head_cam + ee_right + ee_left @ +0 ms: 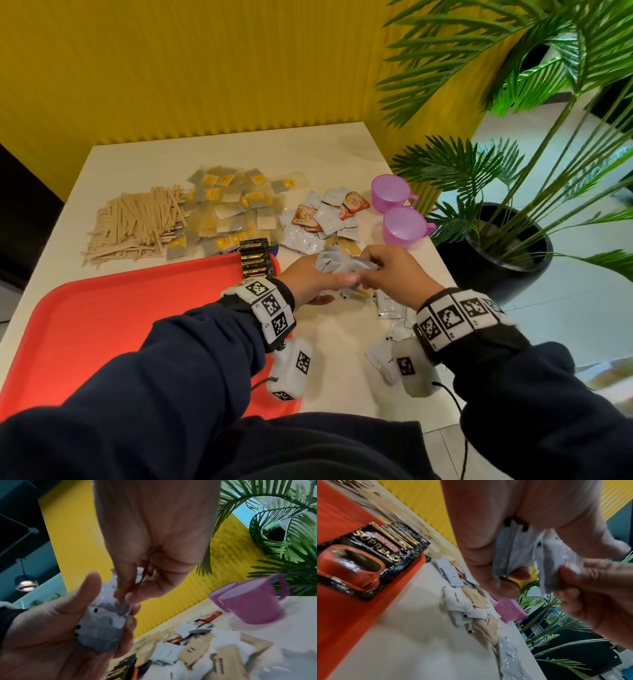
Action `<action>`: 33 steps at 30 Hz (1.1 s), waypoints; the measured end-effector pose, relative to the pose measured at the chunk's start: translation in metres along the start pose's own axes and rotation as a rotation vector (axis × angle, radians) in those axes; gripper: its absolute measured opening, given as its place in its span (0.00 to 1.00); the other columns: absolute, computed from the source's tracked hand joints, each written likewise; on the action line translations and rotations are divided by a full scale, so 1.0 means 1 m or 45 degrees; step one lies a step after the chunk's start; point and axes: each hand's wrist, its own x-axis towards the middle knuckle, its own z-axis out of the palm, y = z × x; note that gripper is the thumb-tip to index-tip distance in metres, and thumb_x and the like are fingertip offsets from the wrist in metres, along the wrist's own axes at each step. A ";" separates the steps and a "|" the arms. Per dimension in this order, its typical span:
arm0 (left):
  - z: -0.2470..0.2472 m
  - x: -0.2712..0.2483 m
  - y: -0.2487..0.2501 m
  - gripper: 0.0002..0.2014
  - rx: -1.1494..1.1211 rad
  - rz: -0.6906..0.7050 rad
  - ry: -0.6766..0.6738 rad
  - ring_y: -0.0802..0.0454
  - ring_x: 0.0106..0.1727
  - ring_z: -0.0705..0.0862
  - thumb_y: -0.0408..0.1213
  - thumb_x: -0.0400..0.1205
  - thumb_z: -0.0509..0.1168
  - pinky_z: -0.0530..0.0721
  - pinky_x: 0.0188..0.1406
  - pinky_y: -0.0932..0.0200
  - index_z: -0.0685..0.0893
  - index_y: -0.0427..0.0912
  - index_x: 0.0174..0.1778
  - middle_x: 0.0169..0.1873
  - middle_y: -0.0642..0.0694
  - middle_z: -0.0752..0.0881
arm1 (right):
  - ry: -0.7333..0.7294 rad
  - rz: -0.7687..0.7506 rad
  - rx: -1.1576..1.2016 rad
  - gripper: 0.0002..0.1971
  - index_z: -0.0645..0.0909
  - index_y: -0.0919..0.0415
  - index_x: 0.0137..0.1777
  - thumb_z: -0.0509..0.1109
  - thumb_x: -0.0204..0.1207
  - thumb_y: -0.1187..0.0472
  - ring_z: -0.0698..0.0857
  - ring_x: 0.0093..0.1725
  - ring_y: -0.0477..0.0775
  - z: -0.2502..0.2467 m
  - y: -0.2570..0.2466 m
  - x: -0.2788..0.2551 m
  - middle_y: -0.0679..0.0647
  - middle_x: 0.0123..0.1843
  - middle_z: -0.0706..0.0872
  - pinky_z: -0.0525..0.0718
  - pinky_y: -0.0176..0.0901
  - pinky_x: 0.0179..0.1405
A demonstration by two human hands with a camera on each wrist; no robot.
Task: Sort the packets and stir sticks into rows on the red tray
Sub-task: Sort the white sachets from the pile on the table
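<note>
Nearest the camera: two dark sleeves point(191, 359) with marker-patterned wristbands, reaching out over the counter point(239, 150).

Left hand point(308, 277) grips a small stack of silver-grey packets point(101, 627), thumb on one face and fingers curled behind. Right hand point(390, 270) pinches the top edge of one packet in that same stack. Stack is held above the counter, just right of the red tray point(102, 325).

Tray sits at near left. Only one row on it: black coffee sachets point(255, 262), overlapped at its far right corner. The rest of the tray surface shows bare.

Loose white, silver and tan packets point(471, 608) lie on the counter under and near the hands. Further out: orange-and-white packet heap point(325, 216) at centre right, yellow-labelled sachets point(233, 205) at centre, stir sticks point(137, 222) heaped at far left, all off the tray.

Two purple cups point(400, 212) stand far right; a potted palm point(496, 240) sits beyond the counter edge.

Judgement: early in the sort.

Risks:
- Slick foil faces; a light pinch may let the stack fan out and drop back into the loose packets.
- Silver and white packets look alike; a mixed row is possible.
- Sleeves pass over the tray corner and could drag the coffee sachets out of line.
</note>
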 end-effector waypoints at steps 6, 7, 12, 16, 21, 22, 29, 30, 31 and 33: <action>0.008 -0.001 0.007 0.12 -0.100 -0.013 -0.004 0.54 0.41 0.85 0.30 0.79 0.66 0.86 0.32 0.66 0.83 0.52 0.53 0.42 0.47 0.87 | 0.202 0.069 0.010 0.14 0.75 0.53 0.38 0.78 0.66 0.67 0.80 0.33 0.47 0.002 0.010 0.008 0.49 0.33 0.81 0.78 0.35 0.35; 0.006 -0.001 0.008 0.13 -0.109 -0.019 0.017 0.53 0.41 0.86 0.28 0.80 0.64 0.85 0.32 0.65 0.83 0.52 0.53 0.43 0.46 0.87 | 0.204 0.127 -0.052 0.13 0.76 0.54 0.43 0.78 0.66 0.65 0.80 0.35 0.46 -0.001 0.018 0.008 0.50 0.37 0.82 0.77 0.33 0.34; 0.001 0.002 0.008 0.18 -0.073 -0.068 0.084 0.55 0.41 0.85 0.22 0.80 0.58 0.85 0.32 0.66 0.81 0.42 0.62 0.43 0.46 0.87 | -0.003 0.521 -0.637 0.30 0.71 0.52 0.70 0.76 0.68 0.58 0.76 0.64 0.61 -0.003 0.066 0.005 0.58 0.66 0.75 0.75 0.50 0.63; 0.002 0.005 0.005 0.13 -0.087 -0.076 0.091 0.57 0.41 0.84 0.21 0.78 0.64 0.86 0.37 0.63 0.80 0.43 0.51 0.39 0.48 0.85 | -0.086 0.628 -0.804 0.37 0.64 0.47 0.75 0.76 0.67 0.53 0.67 0.72 0.64 0.009 0.077 0.002 0.56 0.72 0.67 0.74 0.60 0.67; 0.001 0.004 0.003 0.12 -0.119 -0.034 0.042 0.55 0.42 0.82 0.24 0.73 0.72 0.87 0.34 0.63 0.82 0.45 0.44 0.39 0.48 0.82 | -0.067 0.506 -0.953 0.30 0.68 0.50 0.72 0.73 0.71 0.55 0.66 0.72 0.63 0.020 0.079 0.000 0.54 0.71 0.67 0.74 0.57 0.65; 0.001 0.004 0.003 0.12 -0.121 -0.026 0.033 0.55 0.41 0.82 0.24 0.73 0.72 0.87 0.34 0.63 0.82 0.45 0.43 0.37 0.49 0.82 | -0.051 0.453 -0.976 0.27 0.70 0.51 0.71 0.72 0.72 0.56 0.67 0.71 0.62 0.021 0.079 -0.001 0.55 0.70 0.68 0.75 0.55 0.64; -0.001 0.004 0.005 0.16 -0.141 -0.007 0.043 0.56 0.41 0.82 0.28 0.73 0.73 0.86 0.33 0.63 0.82 0.43 0.55 0.39 0.49 0.82 | -0.093 0.236 -0.600 0.05 0.78 0.57 0.41 0.67 0.74 0.68 0.79 0.46 0.56 0.002 0.052 0.000 0.55 0.43 0.81 0.70 0.40 0.37; -0.001 0.004 0.005 0.15 -0.138 -0.010 0.044 0.55 0.41 0.82 0.27 0.72 0.74 0.86 0.33 0.62 0.82 0.43 0.53 0.38 0.49 0.82 | -0.106 0.190 -0.547 0.05 0.78 0.57 0.40 0.68 0.73 0.68 0.79 0.43 0.55 -0.004 0.043 -0.001 0.54 0.40 0.81 0.70 0.38 0.34; 0.000 0.004 0.005 0.13 -0.132 -0.012 0.040 0.54 0.41 0.82 0.27 0.72 0.74 0.86 0.34 0.62 0.82 0.43 0.48 0.37 0.49 0.81 | -0.112 0.141 -0.492 0.05 0.79 0.57 0.40 0.69 0.73 0.68 0.79 0.41 0.52 -0.009 0.033 -0.001 0.52 0.39 0.82 0.70 0.35 0.33; 0.003 0.003 0.006 0.13 -0.112 -0.012 0.020 0.53 0.40 0.82 0.25 0.70 0.75 0.85 0.33 0.61 0.79 0.43 0.42 0.35 0.49 0.80 | -0.112 0.036 -0.353 0.05 0.80 0.59 0.41 0.72 0.71 0.68 0.77 0.37 0.45 -0.018 0.011 -0.003 0.48 0.38 0.81 0.70 0.31 0.32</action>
